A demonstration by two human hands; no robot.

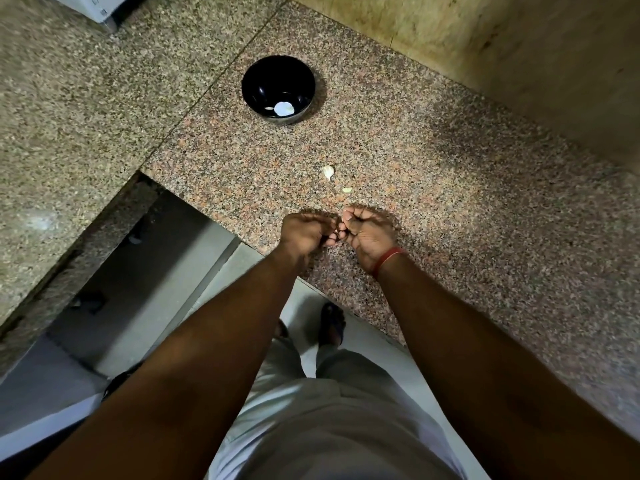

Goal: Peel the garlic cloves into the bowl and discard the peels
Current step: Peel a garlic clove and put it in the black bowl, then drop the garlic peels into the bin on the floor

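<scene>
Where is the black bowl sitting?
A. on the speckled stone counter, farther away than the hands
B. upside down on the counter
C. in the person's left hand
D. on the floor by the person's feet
A: the black bowl stands upright on the granite counter, beyond both hands, with white garlic pieces inside.

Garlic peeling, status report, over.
Both hands' fingers pinching a small garlic clove. Black round bowl holds one peeled piece. Unpeeled white clove waits on the speckled granite counter.

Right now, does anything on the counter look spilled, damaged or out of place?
Nothing is spilled or damaged. Two loose pale pieces lie on the granite counter between the hands and the black bowl; whether cloves or peel, I cannot tell.
</scene>
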